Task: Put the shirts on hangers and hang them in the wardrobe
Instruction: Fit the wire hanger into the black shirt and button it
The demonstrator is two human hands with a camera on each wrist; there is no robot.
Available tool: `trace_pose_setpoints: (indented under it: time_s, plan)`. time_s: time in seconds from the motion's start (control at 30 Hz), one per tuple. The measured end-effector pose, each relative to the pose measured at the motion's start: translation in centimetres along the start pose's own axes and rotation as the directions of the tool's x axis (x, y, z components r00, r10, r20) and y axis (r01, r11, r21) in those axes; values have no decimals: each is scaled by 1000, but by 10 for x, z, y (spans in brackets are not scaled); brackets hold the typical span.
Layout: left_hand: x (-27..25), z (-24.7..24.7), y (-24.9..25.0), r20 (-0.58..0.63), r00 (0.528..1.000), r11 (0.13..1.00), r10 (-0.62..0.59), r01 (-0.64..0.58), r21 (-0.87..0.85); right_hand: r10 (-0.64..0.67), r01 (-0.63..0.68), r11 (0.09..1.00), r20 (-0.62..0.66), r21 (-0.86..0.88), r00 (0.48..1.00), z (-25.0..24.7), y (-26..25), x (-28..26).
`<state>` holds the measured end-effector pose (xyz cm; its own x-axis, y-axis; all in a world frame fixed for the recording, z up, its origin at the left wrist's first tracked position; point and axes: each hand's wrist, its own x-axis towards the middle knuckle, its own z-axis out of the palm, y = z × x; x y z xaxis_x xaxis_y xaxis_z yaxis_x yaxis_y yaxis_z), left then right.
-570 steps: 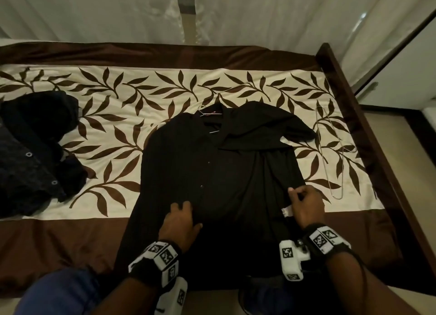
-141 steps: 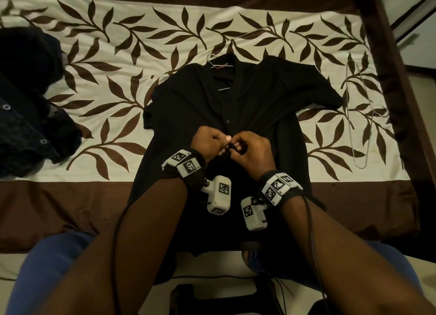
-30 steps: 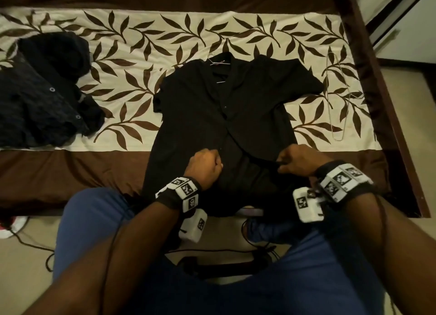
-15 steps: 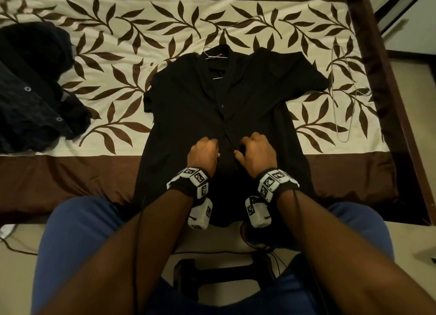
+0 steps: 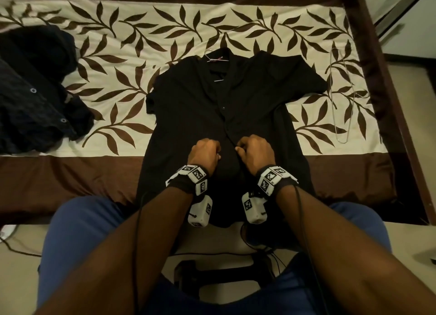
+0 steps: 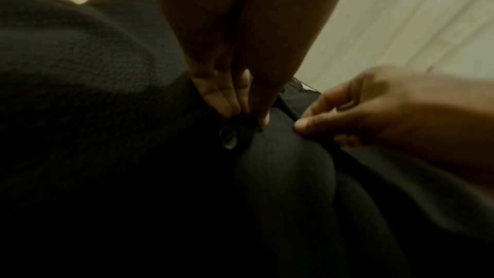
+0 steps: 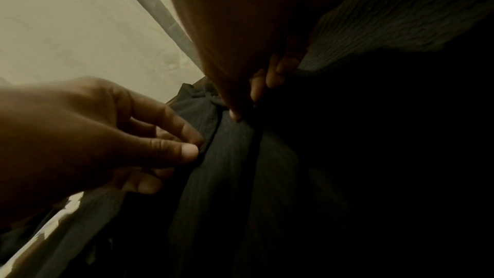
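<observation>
Hands are down at the front placket of the black shirt [image 5: 193, 116], which lies spread flat on the bed [image 5: 70, 173], a hanger [image 5: 213, 59] poking out at its collar. Left hand [image 5: 204, 153] pinches the fabric edge right above a button [image 6: 228, 136]; right hand [image 5: 253, 152] pinches the opposite edge, thumb against fingers. Spare wire hanger [image 5: 339, 97] lies off to the right, and a dark clothes pile [image 5: 35, 90] sits left.

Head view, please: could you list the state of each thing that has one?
Black shirt: flat on the bed, hanger inside, lower front unbuttoned.
Left hand: pinching the shirt's button edge.
Right hand: pinching the opposite edge.
Wire hanger: lying bare on the bed.
Dark clothes: heaped.
</observation>
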<state>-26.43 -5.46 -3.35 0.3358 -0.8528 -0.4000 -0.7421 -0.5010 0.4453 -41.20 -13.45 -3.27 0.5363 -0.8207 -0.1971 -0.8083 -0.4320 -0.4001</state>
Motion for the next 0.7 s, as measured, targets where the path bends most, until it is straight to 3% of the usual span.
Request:
trace_pose_setpoints:
  time_s: [0.17,0.3,0.43,0.57,0.7]
  plan:
    - [-2,-6,2,-18,1000,999,7,-8,-46,85,-49,957,-114,286,990,-3,6,-5]
    - [-6,-11,3,-61,998,973,-35,20,-229,69,-11,947,-170,320,983,-9,10,-7]
    - [-8,-11,4,-47,997,936,-67,46,-348,39,-16,956,-74,294,996,-14,10,-3]
    - [-11,-9,6,-15,986,838,-168,135,-529,98,-89,933,-10,350,995,-20,5,1]
    - [-14,-13,10,-23,979,807,-202,153,-571,130,-125,904,16,408,991,-25,5,5]
